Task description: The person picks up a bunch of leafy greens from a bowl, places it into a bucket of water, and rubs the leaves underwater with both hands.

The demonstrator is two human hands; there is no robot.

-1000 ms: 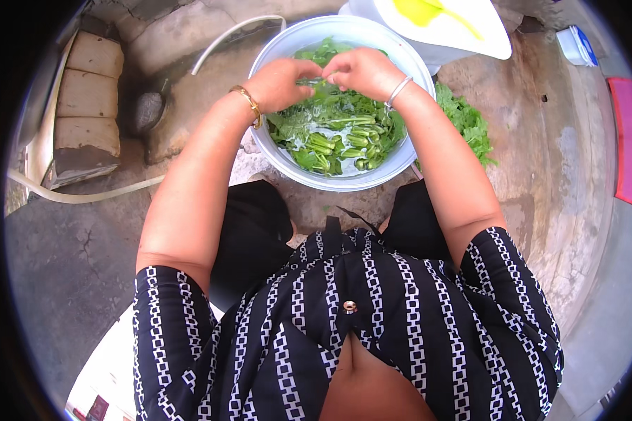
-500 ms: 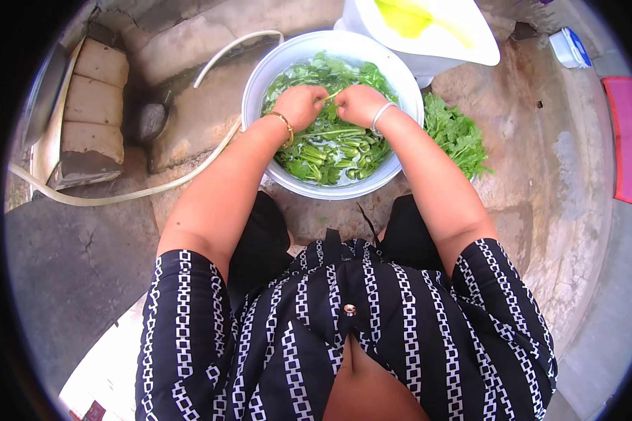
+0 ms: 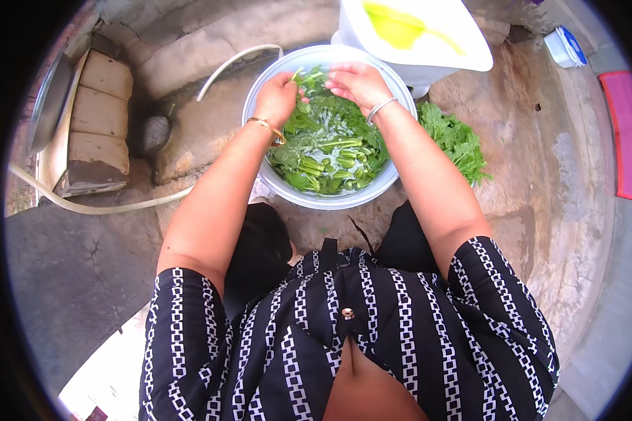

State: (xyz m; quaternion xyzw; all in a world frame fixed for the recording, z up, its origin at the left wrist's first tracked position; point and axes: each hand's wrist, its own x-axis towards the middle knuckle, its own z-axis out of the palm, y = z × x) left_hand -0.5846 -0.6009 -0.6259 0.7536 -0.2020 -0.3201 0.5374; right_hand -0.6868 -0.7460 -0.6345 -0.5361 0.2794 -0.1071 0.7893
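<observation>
A wide, pale round basin (image 3: 321,203) in front of me holds water and leafy greens (image 3: 340,151), their cut stems lying toward the near side. At the basin's far left, my left hand (image 3: 277,99) is closed on a leafy green, whose pale stem (image 3: 297,73) sticks up past the fingers. My right hand (image 3: 358,83) is above the far right part of the basin. Its fingers are apart and reach toward the leaves near my left hand, with nothing visibly held. The left palm is hidden.
More leafy greens (image 3: 451,140) lie on the ground right of the basin. Behind it stands a large white tub (image 3: 428,52) with yellow-green inside. A pale hose (image 3: 112,209) runs at the left near a tiled block (image 3: 98,119). A blue-lidded box (image 3: 565,49) is far right.
My hands have moved apart and a little farther away from me. My right fingers have come off the stem they pinched and spread open, while my left hand stays closed on a green.
</observation>
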